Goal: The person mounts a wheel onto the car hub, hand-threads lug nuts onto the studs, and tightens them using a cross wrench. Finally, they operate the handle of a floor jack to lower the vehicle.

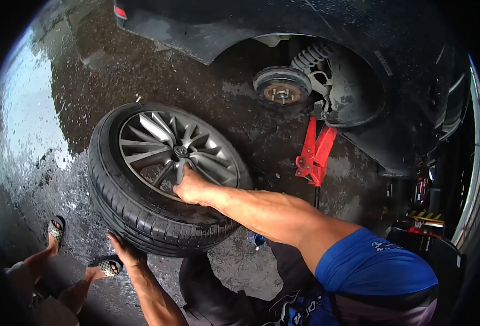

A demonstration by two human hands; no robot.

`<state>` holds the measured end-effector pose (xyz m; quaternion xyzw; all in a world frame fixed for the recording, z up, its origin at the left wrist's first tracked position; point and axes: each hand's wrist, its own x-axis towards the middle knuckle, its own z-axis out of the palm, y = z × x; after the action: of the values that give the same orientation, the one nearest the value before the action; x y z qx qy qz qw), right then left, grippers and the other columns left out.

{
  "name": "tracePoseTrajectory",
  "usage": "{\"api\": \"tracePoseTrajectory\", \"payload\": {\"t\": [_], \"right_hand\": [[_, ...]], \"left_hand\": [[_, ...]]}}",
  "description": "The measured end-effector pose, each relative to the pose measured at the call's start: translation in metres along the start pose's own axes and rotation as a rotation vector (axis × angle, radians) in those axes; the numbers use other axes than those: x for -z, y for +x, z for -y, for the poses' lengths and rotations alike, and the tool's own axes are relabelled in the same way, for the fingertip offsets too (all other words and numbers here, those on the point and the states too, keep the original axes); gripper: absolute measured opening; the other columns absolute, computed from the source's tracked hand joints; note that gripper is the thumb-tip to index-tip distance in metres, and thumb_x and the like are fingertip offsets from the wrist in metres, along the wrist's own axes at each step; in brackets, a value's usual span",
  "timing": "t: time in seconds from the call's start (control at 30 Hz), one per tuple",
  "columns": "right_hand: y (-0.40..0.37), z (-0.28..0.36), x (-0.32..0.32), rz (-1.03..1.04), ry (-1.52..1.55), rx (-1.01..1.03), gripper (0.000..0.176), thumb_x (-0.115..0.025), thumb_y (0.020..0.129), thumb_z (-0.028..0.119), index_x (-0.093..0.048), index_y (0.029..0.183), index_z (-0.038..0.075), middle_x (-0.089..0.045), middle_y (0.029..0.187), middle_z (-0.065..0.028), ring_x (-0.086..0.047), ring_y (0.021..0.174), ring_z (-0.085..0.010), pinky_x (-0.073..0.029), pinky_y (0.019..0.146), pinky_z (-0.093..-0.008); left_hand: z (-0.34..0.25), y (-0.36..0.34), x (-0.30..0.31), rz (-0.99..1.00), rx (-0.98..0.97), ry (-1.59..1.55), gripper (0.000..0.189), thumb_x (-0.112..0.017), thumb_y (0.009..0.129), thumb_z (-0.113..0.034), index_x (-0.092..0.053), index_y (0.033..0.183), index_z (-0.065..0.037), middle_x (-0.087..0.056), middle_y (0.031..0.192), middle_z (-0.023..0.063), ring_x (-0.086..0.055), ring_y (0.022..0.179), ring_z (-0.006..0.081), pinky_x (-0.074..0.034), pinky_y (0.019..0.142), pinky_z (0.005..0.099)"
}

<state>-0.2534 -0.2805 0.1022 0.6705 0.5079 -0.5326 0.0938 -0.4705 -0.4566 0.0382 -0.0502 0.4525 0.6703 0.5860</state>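
In front of me a car wheel (147, 146) with a silver multi-spoke rim and a black tyre is tilted, its outer face turned up toward me. My right hand (195, 187) reaches over the tyre and grips the rim at a spoke just below the centre cap; some of its fingers are hidden between the spokes. Low on the tyre's near left side, my left hand (127, 252) holds the tread, thumb stretched along it and the other fingers mostly out of sight beneath.
A dark car (359, 32) stands ahead with its wheel arch open, showing a brake drum (282, 89) with studs and a coil spring (312, 56). A red jack (316, 149) sits beneath it. Another person's sandalled foot (108, 267) is at left. Wet concrete (22, 119) lies around.
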Motion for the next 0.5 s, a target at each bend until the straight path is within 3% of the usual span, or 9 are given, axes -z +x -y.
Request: {"api": "tracePoseTrajectory", "payload": {"t": [0.03, 0.07, 0.2, 0.23, 0.33, 0.5], "right_hand": [[-0.008, 0.004, 0.009, 0.005, 0.13, 0.039, 0.082, -0.059, 0.083, 0.018, -0.014, 0.146, -0.005, -0.041, 0.138, -0.0293, -0.044, 0.128, -0.0358, -0.038, 0.106, -0.0361], [-0.008, 0.002, 0.017, 0.037, 0.222, 0.053, 0.071, -0.061, 0.082, 0.016, -0.028, 0.143, -0.003, -0.046, 0.137, -0.0234, -0.046, 0.126, -0.0322, -0.039, 0.106, -0.0362], [0.003, -0.026, 0.021, 0.197, 0.71, 0.192, 0.068, -0.062, 0.083, 0.016, -0.031, 0.141, -0.002, -0.047, 0.136, -0.022, -0.047, 0.125, -0.0313, -0.039, 0.105, -0.0364], [0.005, -0.035, 0.02, 0.246, 0.839, 0.228, 0.067, -0.062, 0.083, 0.017, -0.032, 0.141, -0.002, -0.047, 0.136, -0.0217, -0.047, 0.125, -0.0311, -0.04, 0.104, -0.0365], [0.006, -0.071, 0.012, 0.404, 1.167, 0.313, 0.065, -0.063, 0.084, 0.017, -0.034, 0.139, -0.001, -0.048, 0.135, -0.0206, -0.048, 0.124, -0.0304, -0.04, 0.104, -0.0366], [-0.004, -0.151, 0.015, 0.614, 1.529, 0.418, 0.061, -0.063, 0.085, 0.018, -0.037, 0.137, -0.001, -0.049, 0.134, -0.0188, -0.048, 0.123, -0.0293, -0.041, 0.102, -0.0369]], "left_hand": [[-0.017, -0.004, -0.018, 0.044, -0.046, 0.044, 0.075, -0.046, 0.092, -0.059, -0.034, 0.143, -0.006, -0.042, 0.142, 0.0106, -0.04, 0.129, 0.0281, -0.031, 0.109, 0.0426], [-0.032, -0.006, -0.03, 0.118, -0.068, 0.082, 0.071, -0.048, 0.093, -0.054, -0.035, 0.141, -0.003, -0.048, 0.136, 0.0101, -0.045, 0.125, 0.0261, -0.033, 0.106, 0.0404], [-0.07, -0.012, -0.115, 0.275, -0.217, 0.418, 0.064, -0.055, 0.095, -0.031, -0.031, 0.139, 0.009, -0.051, 0.131, 0.0182, -0.051, 0.119, 0.0252, -0.035, 0.104, 0.0372], [-0.071, -0.012, -0.133, 0.299, -0.22, 0.474, 0.071, -0.06, 0.092, -0.029, -0.026, 0.142, 0.01, -0.047, 0.135, 0.0196, -0.047, 0.124, 0.0269, -0.032, 0.107, 0.0378], [-0.061, -0.004, -0.172, 0.362, -0.235, 0.788, 0.085, -0.067, 0.086, -0.032, -0.021, 0.144, 0.01, -0.038, 0.142, 0.0218, -0.04, 0.128, 0.028, -0.027, 0.109, 0.0377], [0.004, -0.014, -0.275, 0.602, -0.065, 0.93, 0.09, -0.073, 0.079, -0.012, -0.015, 0.144, 0.011, -0.036, 0.143, 0.0251, -0.036, 0.132, 0.0298, -0.025, 0.111, 0.0389]]}}
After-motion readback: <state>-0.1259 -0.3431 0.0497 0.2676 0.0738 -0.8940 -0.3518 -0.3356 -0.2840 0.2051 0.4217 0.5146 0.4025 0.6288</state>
